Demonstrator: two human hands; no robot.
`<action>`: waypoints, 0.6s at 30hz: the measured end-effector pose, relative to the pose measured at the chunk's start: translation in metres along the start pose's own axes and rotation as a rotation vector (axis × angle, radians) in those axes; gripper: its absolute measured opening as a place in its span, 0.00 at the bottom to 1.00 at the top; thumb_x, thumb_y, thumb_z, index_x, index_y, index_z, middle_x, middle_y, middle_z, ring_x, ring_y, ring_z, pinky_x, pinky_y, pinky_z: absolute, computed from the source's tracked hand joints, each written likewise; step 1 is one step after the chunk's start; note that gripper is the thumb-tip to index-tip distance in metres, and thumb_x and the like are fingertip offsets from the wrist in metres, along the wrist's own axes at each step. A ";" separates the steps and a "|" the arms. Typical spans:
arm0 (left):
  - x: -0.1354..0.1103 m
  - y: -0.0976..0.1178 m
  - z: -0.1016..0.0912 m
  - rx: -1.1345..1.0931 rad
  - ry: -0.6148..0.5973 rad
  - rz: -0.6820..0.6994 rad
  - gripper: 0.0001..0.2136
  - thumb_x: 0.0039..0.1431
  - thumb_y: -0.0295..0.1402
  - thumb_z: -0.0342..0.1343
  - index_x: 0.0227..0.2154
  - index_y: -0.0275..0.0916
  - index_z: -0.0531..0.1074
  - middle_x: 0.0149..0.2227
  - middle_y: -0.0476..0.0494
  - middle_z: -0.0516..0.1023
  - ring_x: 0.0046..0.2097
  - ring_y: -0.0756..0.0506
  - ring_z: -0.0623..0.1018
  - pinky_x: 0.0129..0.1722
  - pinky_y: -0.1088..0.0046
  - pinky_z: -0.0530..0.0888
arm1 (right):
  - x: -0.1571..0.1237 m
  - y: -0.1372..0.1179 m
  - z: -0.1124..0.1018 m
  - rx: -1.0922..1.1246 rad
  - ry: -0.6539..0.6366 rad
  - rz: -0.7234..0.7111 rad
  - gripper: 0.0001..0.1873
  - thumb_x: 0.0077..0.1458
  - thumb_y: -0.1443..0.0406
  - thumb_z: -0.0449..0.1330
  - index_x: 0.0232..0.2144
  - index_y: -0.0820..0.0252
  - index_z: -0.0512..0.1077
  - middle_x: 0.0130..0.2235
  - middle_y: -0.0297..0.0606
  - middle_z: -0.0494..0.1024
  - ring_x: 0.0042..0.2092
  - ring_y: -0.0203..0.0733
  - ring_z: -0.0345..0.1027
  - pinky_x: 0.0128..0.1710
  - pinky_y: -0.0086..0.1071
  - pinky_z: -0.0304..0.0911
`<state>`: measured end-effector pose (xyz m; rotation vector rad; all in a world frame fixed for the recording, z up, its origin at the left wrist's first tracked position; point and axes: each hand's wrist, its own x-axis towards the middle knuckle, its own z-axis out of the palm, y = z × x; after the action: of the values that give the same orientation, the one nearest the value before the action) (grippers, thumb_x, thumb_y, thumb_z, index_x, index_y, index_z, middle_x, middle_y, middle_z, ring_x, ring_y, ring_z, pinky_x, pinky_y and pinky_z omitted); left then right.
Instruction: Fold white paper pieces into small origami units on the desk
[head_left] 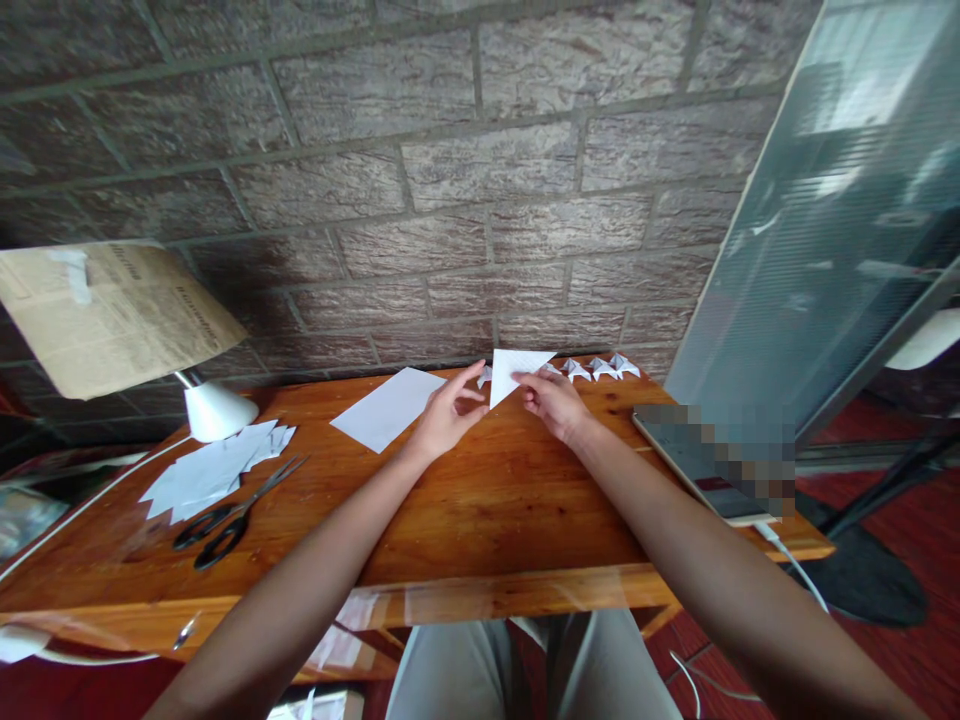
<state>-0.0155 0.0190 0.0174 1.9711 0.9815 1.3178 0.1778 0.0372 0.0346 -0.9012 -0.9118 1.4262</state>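
Note:
A white sheet of paper folded into a triangle [510, 367] is held up over the far middle of the desk. My right hand [553, 398] pinches it near its slanted edge, thumb on the near face. Close to its left edge is my left hand [450, 408], thumb and fingers apart, with nothing seen between them. Behind the hands, several small folded paper figures [601, 368] stand in a row along the wall; some are partly hidden by the triangle and my right hand. Left of my left hand, a flat white sheet [386, 408] lies on the wood.
On the left, black-handled scissors [238, 512] lie beside a pile of white paper pieces [214, 470]. Behind them stands a lamp [217, 408] with a paper shade. A tablet [705, 462] with a white cable rests at the right edge. A brick wall borders the wooden desk [495, 510].

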 end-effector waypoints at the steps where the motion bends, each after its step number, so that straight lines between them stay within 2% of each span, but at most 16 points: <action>1: 0.000 0.001 -0.001 0.051 0.019 0.039 0.28 0.51 0.31 0.62 0.57 0.48 0.67 0.63 0.37 0.62 0.47 0.43 0.77 0.39 0.69 0.75 | 0.000 0.001 0.001 -0.006 -0.002 0.011 0.14 0.36 0.69 0.70 0.23 0.60 0.67 0.20 0.25 0.66 0.21 0.25 0.56 0.18 0.20 0.53; 3: 0.000 0.004 -0.002 0.114 0.017 0.100 0.21 0.52 0.32 0.62 0.50 0.46 0.74 0.65 0.38 0.58 0.52 0.40 0.74 0.39 0.69 0.76 | -0.001 0.003 0.002 -0.012 -0.010 0.028 0.14 0.37 0.70 0.69 0.24 0.60 0.66 0.21 0.26 0.67 0.21 0.25 0.57 0.18 0.20 0.55; 7: 0.001 0.005 -0.001 0.134 -0.020 0.134 0.11 0.56 0.34 0.59 0.41 0.45 0.79 0.59 0.38 0.68 0.54 0.40 0.73 0.45 0.64 0.74 | -0.002 0.004 0.004 -0.010 -0.066 0.068 0.12 0.40 0.71 0.66 0.26 0.59 0.67 0.22 0.26 0.69 0.20 0.25 0.58 0.18 0.19 0.55; 13: 0.000 0.013 0.000 0.055 -0.008 0.174 0.09 0.54 0.34 0.61 0.38 0.45 0.80 0.54 0.40 0.74 0.56 0.41 0.72 0.58 0.60 0.66 | -0.004 0.005 0.005 -0.049 -0.097 0.134 0.07 0.42 0.72 0.63 0.25 0.60 0.69 0.21 0.27 0.70 0.20 0.25 0.57 0.18 0.20 0.54; 16: -0.001 0.019 0.003 -0.001 -0.044 0.120 0.07 0.53 0.35 0.62 0.34 0.45 0.81 0.46 0.41 0.79 0.51 0.41 0.76 0.57 0.60 0.67 | -0.005 0.005 0.005 -0.055 -0.112 0.153 0.07 0.41 0.72 0.64 0.24 0.60 0.68 0.20 0.27 0.69 0.20 0.26 0.57 0.20 0.21 0.55; 18: -0.002 0.022 0.006 -0.042 -0.022 0.038 0.07 0.51 0.37 0.63 0.33 0.43 0.81 0.41 0.41 0.81 0.46 0.41 0.78 0.52 0.62 0.70 | -0.006 0.004 0.005 -0.038 -0.128 0.157 0.09 0.42 0.69 0.66 0.25 0.60 0.68 0.22 0.27 0.71 0.21 0.26 0.59 0.21 0.21 0.55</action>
<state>-0.0049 0.0045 0.0315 1.9775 0.9032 1.3241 0.1717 0.0310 0.0331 -0.9345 -0.9839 1.6207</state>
